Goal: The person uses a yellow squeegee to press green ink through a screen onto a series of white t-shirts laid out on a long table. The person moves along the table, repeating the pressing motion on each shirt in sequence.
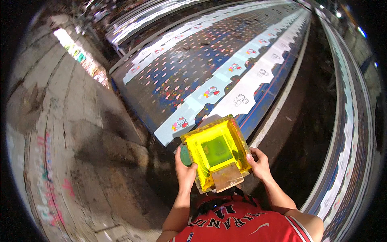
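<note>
A yellow printing screen (216, 150) in a stained frame, with a green rectangle at its middle and a brown board (226, 175) along its near edge, is held low over the table's near end. My left hand (183, 169) is closed on the screen's left side, together with a green block-like piece (185, 155). My right hand (258, 162) grips the right side of the frame. Just beyond lie light blue cut pieces (193, 107) with coloured cartoon prints and white pieces (263, 82) with black outline prints.
The long dark table (169, 66), speckled with paint, runs away ahead. Another table (342, 173) with pieces on it runs along the right, across a dark gap, and a further one (133, 28) is at the upper left. A stained concrete wall or floor (56, 121) fills the left.
</note>
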`<state>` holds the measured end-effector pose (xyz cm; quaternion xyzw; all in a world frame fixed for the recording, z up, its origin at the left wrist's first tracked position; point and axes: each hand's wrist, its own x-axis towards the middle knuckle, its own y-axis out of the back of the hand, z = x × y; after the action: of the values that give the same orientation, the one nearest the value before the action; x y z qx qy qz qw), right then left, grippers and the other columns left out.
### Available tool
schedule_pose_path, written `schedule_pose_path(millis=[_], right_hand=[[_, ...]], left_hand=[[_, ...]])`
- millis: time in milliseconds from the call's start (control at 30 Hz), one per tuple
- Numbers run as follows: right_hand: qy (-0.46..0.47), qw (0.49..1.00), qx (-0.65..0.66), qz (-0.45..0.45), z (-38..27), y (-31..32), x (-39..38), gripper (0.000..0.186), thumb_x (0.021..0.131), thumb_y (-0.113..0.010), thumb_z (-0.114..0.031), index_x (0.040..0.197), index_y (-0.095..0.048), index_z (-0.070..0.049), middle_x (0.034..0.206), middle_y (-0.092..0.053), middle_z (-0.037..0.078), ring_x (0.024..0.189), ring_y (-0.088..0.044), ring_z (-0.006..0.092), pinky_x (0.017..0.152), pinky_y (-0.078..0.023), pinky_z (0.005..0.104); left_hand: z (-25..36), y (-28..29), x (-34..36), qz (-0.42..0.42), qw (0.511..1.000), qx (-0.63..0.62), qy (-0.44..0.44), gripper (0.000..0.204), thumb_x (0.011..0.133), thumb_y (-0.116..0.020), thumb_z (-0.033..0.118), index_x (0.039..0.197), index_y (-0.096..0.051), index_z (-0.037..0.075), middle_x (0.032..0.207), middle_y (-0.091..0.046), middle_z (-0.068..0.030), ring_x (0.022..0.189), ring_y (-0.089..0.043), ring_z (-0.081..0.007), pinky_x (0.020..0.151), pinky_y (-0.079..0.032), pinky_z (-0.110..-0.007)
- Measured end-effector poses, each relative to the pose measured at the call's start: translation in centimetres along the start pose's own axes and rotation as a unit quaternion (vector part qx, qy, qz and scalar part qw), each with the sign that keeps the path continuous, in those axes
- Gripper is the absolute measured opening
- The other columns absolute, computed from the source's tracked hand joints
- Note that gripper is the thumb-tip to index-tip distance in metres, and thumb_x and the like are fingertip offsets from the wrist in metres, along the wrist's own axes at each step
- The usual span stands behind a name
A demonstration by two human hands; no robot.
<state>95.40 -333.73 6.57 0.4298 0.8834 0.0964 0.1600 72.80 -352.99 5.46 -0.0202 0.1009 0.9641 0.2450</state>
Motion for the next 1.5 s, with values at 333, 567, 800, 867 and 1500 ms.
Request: schedule_pose_path(millis=[333, 567, 800, 867, 1500], right_hand=[[0.155, 0.975, -0.085, -0.133, -2.9, -1.6, 7.1, 0.066, 0.095, -0.069, -0.045, 0.138, -0.056, 0.003, 0.12, -0.071, 0.026, 0.114, -0.069, 0.0354, 0.098, -0.051, 0.0432], [0.164, 0.964, -0.068, -0.196, -5.7, -6.7, 14.5, 0.085, 0.094, -0.068, -0.055, 0.149, -0.045, 0.006, 0.137, -0.062, 0.03, 0.132, -0.059, 0.0388, 0.11, -0.044, 0.0437], [0.17, 0.957, -0.114, -0.204, -6.2, -6.4, 16.1, 0.074, 0.094, -0.069, -0.051, 0.136, -0.057, 0.009, 0.13, -0.064, 0.029, 0.122, -0.062, 0.0384, 0.105, -0.047, 0.0427], [0.139, 0.955, -0.145, -0.216, -5.0, -4.9, 16.0, 0.073, 0.094, -0.069, -0.05, 0.134, -0.059, 0.009, 0.13, -0.064, 0.029, 0.122, -0.062, 0.0389, 0.105, -0.047, 0.0432], [0.198, 0.903, -0.154, -0.348, 0.9, 1.6, 19.5, 0.053, 0.096, -0.07, -0.043, 0.128, -0.067, -0.002, 0.12, -0.068, 0.021, 0.113, -0.066, 0.0357, 0.098, -0.051, 0.0434]], left_hand=[[0.9, 0.0, -1.7, 0.188, 0.977, -0.097, -0.034, 0.087, 0.077, -0.065, -0.014, 0.157, -0.033, 0.0, 0.147, -0.05, -0.0171, 0.134, -0.05, -0.024, 0.115, -0.037, -0.035], [0.5, 1.2, 5.3, 0.277, 0.951, -0.038, -0.132, 0.088, 0.079, -0.071, -0.008, 0.158, -0.033, 0.001, 0.157, -0.045, -0.0175, 0.141, -0.047, -0.0267, 0.118, -0.035, -0.038], [-1.0, 0.6, 6.3, 0.279, 0.955, 0.025, -0.094, 0.09, 0.076, -0.072, -0.009, 0.157, -0.036, 0.004, 0.154, -0.047, -0.0212, 0.141, -0.048, -0.0337, 0.118, -0.036, -0.04], [-2.4, -1.0, 4.6, 0.277, 0.959, 0.035, -0.053, 0.091, 0.076, -0.074, -0.009, 0.157, -0.036, 0.005, 0.152, -0.048, -0.0216, 0.141, -0.048, -0.0359, 0.117, -0.037, -0.041], [-1.8, -6.7, 0.4, 0.262, 0.953, 0.14, 0.062, 0.087, 0.074, -0.073, -0.002, 0.155, -0.043, 0.01, 0.152, -0.051, -0.0193, 0.138, -0.052, -0.0362, 0.114, -0.043, -0.043]])
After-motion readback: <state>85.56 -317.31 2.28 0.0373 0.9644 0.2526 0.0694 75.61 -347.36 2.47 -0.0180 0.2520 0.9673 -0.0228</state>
